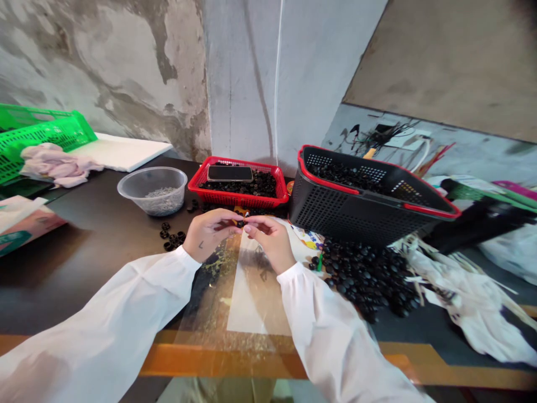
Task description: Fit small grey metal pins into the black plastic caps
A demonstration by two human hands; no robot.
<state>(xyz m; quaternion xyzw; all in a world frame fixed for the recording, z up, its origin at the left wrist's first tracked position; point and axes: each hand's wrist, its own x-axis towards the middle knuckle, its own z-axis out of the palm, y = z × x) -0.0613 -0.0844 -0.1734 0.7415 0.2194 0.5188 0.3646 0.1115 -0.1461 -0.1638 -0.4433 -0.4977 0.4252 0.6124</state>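
Note:
My left hand and my right hand meet above the worktable, fingertips closed in a pinch on a small black plastic part between them. Fingers cover much of this part, and its exact kind does not show. Beneath the hands lies a pale sheet on a clear cover. A heap of glossy black round parts spreads to the right of my right hand. Several black wheel-like pieces lie just left of my left hand.
Behind the hands stand a clear bowl of small metal pieces, a red basket with a phone on its black parts, and a tall black basket. White cloth strips lie at right, a tissue pack at left.

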